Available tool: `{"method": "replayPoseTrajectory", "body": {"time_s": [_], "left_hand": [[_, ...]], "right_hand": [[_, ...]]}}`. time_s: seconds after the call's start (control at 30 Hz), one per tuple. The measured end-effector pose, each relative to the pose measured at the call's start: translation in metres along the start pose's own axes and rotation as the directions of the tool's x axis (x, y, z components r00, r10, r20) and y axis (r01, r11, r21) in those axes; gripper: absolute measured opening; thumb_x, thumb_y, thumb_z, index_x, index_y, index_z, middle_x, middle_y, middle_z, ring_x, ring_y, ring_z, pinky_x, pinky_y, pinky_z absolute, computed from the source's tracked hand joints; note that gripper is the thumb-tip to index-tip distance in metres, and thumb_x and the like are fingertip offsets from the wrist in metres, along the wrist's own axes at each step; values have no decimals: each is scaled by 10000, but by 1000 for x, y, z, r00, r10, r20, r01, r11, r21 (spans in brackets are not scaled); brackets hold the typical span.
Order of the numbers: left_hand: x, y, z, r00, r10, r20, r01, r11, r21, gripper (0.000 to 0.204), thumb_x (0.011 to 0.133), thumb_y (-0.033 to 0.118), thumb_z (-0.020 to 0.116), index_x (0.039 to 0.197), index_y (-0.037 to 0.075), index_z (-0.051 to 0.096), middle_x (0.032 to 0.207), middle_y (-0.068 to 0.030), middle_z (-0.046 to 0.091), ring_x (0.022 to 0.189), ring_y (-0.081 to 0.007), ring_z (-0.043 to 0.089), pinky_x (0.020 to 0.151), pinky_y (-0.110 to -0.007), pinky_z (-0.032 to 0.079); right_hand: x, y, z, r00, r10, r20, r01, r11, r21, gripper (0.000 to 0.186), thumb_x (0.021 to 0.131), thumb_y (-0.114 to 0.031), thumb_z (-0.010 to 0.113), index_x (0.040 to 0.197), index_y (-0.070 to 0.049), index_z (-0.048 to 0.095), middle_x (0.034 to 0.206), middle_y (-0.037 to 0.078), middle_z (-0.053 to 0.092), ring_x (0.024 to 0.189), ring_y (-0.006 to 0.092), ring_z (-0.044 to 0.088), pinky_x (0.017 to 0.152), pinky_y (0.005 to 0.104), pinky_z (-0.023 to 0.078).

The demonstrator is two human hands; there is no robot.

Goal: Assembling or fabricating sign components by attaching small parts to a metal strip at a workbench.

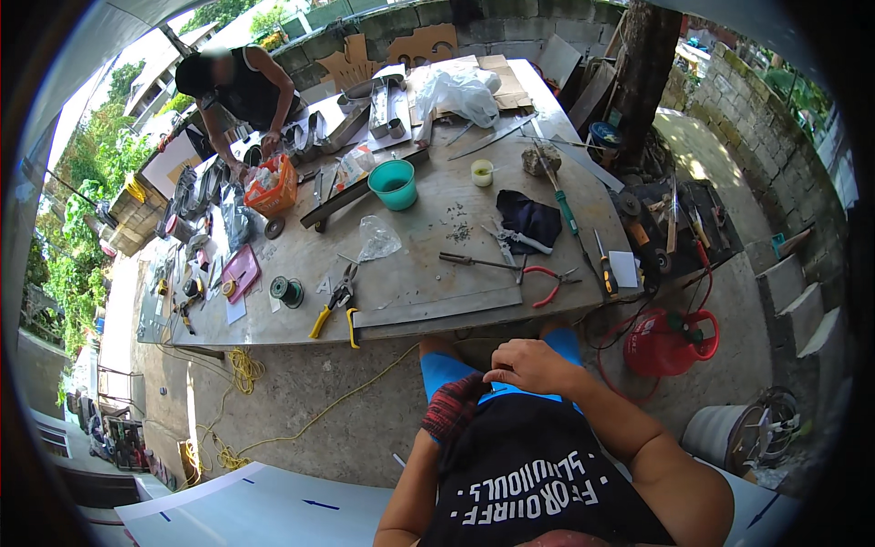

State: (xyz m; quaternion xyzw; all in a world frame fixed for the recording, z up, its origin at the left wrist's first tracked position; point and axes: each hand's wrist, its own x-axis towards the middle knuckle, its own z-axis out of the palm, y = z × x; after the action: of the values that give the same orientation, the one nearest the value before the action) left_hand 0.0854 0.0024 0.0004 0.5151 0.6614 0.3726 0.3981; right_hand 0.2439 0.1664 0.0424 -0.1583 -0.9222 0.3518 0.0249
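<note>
My left hand (453, 407), in a red and black knit glove, rests at my lap over blue shorts (444, 370); its fingers point toward the right hand and are partly hidden. The bare right hand (529, 366) is closed, its thumb and fingertips at the glove's finger end. On the table edge ahead lie red-handled pliers (547, 290), long dark tongs (478, 262) and a flat metal strip (437, 307). Yellow-handled snips (337, 299) lie to the left. A soldering iron with a green handle (564, 211) and a screwdriver (605, 271) lie to the right.
A teal bucket (392, 185), an orange basket (271, 187) and a wire spool (287, 292) stand on the table (510, 314). Another person (260, 91) works at the far left. A red gas cylinder (661, 342) stands at right; a yellow cord (301, 427) crosses the floor.
</note>
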Motion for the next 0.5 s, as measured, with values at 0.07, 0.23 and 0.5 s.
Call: {"method": "replayPoseTrajectory", "body": {"time_s": [0.07, 0.23, 0.5], "left_hand": [[-3, -5, 0, 1000, 0, -11, 0, 1000, 1, 179, 975, 69, 602, 1132, 38, 681, 1001, -187, 734, 936, -338, 723, 809, -384, 556], [-3, -6, -2, 998, -61, 14, 60, 996, 73, 191, 986, 142, 619, 1150, 81, 696, 1006, -169, 742, 937, -347, 720, 803, -403, 555], [-6, -9, 0, 1000, 3, 16, -3, 1000, -18, 232, 952, 75, 613, 1174, 77, 680, 1035, -158, 746, 966, -328, 725, 816, -398, 553]], "right_hand": [[-1, -14, -11, 997, 31, -64, -15, 972, 236, 350, 981, -404, 636, 930, -57, 626, 891, 125, 639, 898, 341, 634, 802, 457, 497], [1, 4, 9, 996, -56, -71, 61, 995, 78, 347, 959, -410, 665, 943, -64, 637, 884, 118, 641, 897, 331, 640, 790, 439, 508], [0, -1, 4, 997, -58, -50, 64, 989, 136, 294, 933, -357, 706, 932, -69, 645, 863, 109, 647, 862, 315, 643, 754, 427, 509]]}}
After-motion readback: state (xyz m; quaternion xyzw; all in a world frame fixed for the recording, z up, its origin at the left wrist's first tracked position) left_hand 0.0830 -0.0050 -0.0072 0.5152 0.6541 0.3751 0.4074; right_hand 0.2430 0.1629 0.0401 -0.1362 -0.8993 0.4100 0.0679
